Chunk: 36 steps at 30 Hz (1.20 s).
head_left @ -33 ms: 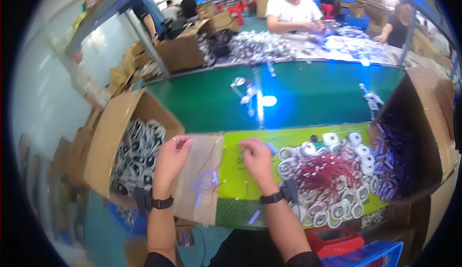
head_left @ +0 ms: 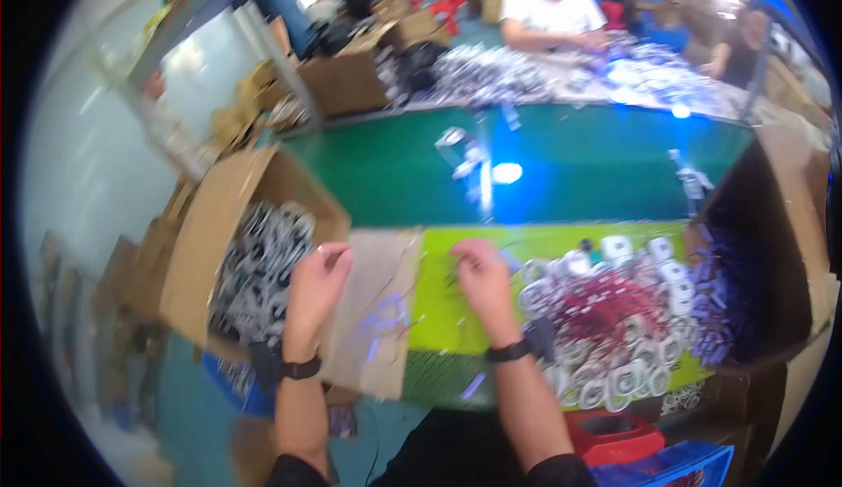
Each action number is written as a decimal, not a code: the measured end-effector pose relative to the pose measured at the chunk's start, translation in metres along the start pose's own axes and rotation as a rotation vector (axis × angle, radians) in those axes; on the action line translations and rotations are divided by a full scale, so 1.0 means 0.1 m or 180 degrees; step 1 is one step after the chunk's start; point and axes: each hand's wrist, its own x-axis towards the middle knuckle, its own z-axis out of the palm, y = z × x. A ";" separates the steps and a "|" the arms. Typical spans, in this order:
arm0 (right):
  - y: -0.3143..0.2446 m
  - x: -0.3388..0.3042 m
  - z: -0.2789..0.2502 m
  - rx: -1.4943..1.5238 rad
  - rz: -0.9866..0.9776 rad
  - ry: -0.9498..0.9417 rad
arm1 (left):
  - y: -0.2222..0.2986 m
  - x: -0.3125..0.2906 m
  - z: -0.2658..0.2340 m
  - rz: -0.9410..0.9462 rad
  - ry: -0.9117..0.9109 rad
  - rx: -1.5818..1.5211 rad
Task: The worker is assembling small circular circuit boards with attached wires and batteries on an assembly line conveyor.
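My left hand (head_left: 320, 281), fingers curled together, hovers by the right edge of a cardboard box (head_left: 209, 250) filled with grey-white coiled parts (head_left: 259, 268). Over the yellow-green mat (head_left: 434, 325) is my right hand (head_left: 482, 281), its fingers pinched too. Whether either holds something thin is lost in the blur. Between them, a flat cardboard sheet (head_left: 355, 347) carries a purple-lit loop-shaped piece (head_left: 386, 314) and thin dark strands. Right of my right hand lies a heap of white ring-shaped parts (head_left: 624, 382) with dark red wires (head_left: 601, 310). A small purple stick (head_left: 474, 386) rests near the front edge.
A cardboard box (head_left: 789, 215) at the right holds many purple-lit sticks (head_left: 712, 303). Beyond the mat runs a green belt (head_left: 377, 180) with a few white pieces. Across it a person in white (head_left: 551, 17) works at heaped parts. Red (head_left: 614, 434) and blue bins (head_left: 667, 469) stand below right.
The whole view has shifted, so the scene sits slightly farther right. My hands keep nearly the same pose and place over the work surface.
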 end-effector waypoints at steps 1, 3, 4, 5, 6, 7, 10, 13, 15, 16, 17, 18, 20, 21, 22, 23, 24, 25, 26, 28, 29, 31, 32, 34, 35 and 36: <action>-0.09 0.00 -0.01 0.0115 0.0173 -0.0115 | -0.13 -0.21 -0.19 -0.0218 0.0056 0.0145; -0.23 0.10 -0.12 0.0205 0.0290 -0.0282 | -0.13 -0.45 -0.33 -0.0104 0.0178 0.0095; -0.16 0.13 -0.17 0.0120 0.0258 -0.0307 | -0.09 -0.55 -0.34 -0.0240 0.0067 0.0266; -0.15 0.15 -0.16 0.0155 0.0266 -0.0367 | -0.20 -0.63 -0.33 -0.0299 0.0098 0.0289; -0.15 0.13 -0.09 0.0132 0.0327 -0.0375 | -0.39 -0.75 -0.32 -0.0295 0.0114 0.0506; -0.17 0.11 -0.06 0.0064 0.0384 -0.0365 | -0.52 -0.85 -0.27 -0.0271 0.0104 0.0687; -0.29 0.08 -0.05 0.0101 0.0584 -0.0388 | -0.64 -1.03 -0.03 -0.0231 -0.0100 0.0673; -0.30 0.08 -0.07 -0.0047 0.0431 -0.0463 | -0.66 -1.01 0.20 0.0008 -0.0137 0.0776; -0.29 0.07 -0.06 -0.0026 0.0461 -0.0480 | -0.65 -0.85 0.33 0.0125 0.0119 0.0630; -0.29 0.06 -0.07 -0.0012 0.0504 -0.0495 | -0.62 -0.75 0.44 0.0121 0.0118 0.0598; -0.29 0.05 -0.09 -0.0042 0.0495 -0.0500 | -0.57 -0.61 0.55 0.0191 0.0139 0.0515; -0.27 0.05 -0.10 -0.0144 0.0351 -0.0561 | -0.56 -0.48 0.66 0.0264 0.0164 0.0440; -0.31 0.05 -0.10 -0.0244 0.0172 -0.0612 | -0.58 -0.28 0.79 0.0462 0.0079 0.0415; -0.33 0.04 -0.10 0.0101 0.0533 -0.0857 | -0.56 -0.21 0.84 0.0663 -0.0037 0.0399; -0.35 0.03 -0.09 0.0457 0.0893 -0.1102 | -0.56 -0.16 0.85 0.0685 -0.0031 0.0383; -0.38 0.02 -0.08 0.0449 0.0876 -0.1090 | -0.56 -0.12 0.84 0.0463 -0.0126 0.0149; -0.37 0.01 -0.07 0.0687 0.1243 -0.1296 | -0.51 -0.08 0.84 0.0249 -0.0247 -0.0099; -0.36 0.00 -0.05 0.0935 0.1611 -0.1504 | -0.45 -0.08 0.85 0.0270 -0.0260 -0.0115; -0.34 0.00 -0.01 0.1071 0.1517 -0.1543 | -0.40 -0.14 0.85 0.0108 -0.0156 -0.0402; -0.34 -0.07 0.13 0.1185 0.1290 -0.1480 | -0.29 -0.29 0.79 -0.0108 -0.0023 -0.0649; -0.36 -0.09 0.19 0.1291 0.1049 -0.1410 | -0.21 -0.35 0.83 0.0440 0.0122 -0.0472; -0.60 -0.04 0.14 0.1236 0.0802 -0.1524 | -0.02 -0.46 0.83 0.1144 0.0318 -0.0174; -0.59 -0.05 0.11 0.1440 0.0973 -0.1517 | 0.10 -0.50 0.85 0.1355 0.0313 -0.0155; -0.55 -0.07 0.05 0.1525 0.1029 -0.1350 | 0.17 -0.58 0.75 0.1275 0.0134 -0.0108; -0.55 -0.08 0.06 0.1572 0.1089 -0.1131 | 0.21 -0.63 0.70 0.1230 -0.0078 -0.0101; -0.56 -0.07 0.10 0.1551 0.0944 -0.0789 | 0.22 -0.69 0.58 0.0953 -0.0048 0.0253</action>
